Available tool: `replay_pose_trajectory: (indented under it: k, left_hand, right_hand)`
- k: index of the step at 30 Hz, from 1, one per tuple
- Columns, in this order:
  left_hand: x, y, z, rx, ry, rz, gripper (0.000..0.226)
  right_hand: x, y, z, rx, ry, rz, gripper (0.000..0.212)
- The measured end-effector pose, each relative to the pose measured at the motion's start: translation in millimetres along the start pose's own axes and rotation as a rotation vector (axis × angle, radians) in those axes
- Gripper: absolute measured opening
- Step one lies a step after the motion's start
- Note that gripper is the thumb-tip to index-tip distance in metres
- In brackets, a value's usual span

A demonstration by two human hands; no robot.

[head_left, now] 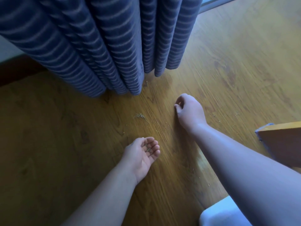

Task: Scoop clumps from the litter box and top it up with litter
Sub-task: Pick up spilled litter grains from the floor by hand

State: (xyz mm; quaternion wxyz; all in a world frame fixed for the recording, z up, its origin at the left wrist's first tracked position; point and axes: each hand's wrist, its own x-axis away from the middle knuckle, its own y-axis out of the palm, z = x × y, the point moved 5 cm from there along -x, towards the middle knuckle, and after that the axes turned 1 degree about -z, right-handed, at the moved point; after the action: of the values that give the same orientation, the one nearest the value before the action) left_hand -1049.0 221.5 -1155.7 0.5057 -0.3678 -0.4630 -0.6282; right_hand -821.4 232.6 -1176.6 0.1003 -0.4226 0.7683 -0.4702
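My left hand (141,154) lies palm up low over the wooden floor (65,144), fingers curled into a cup that holds several small dark litter grains (148,148). Further out, my right hand (189,110) is knuckles up with its fingertips down on the floor. Its thumb and forefinger pinch a tiny pale litter grain (179,103) that is barely visible. More spilled litter (139,115) lies in a small scatter between my hands. No litter box or scoop is in view.
A blue striped curtain (101,46) hangs to the floor at the back. A wooden furniture corner (283,141) juts in at the right edge. Something white (223,212) sits at the bottom right. Fine crumbs (237,114) dot the floor at the right.
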Motion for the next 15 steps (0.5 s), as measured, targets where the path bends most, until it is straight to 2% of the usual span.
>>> replay_pose_trajectory:
  k: [7,10,15]
  left_hand:
    - [2,5,-2,0.036,0.010,-0.033,0.029]
    - [2,12,-7,0.033,0.011,-0.055,0.030]
    - [-3,29,-19,0.071,-0.032,-0.137,0.031]
  right_hand:
    - [-6,2,-1,0.099,0.012,-0.036,0.010]
    - [10,-2,-8,0.031,0.001,-0.097,0.009]
    - [84,-19,-49,-0.010,-0.325,-0.300,0.006]
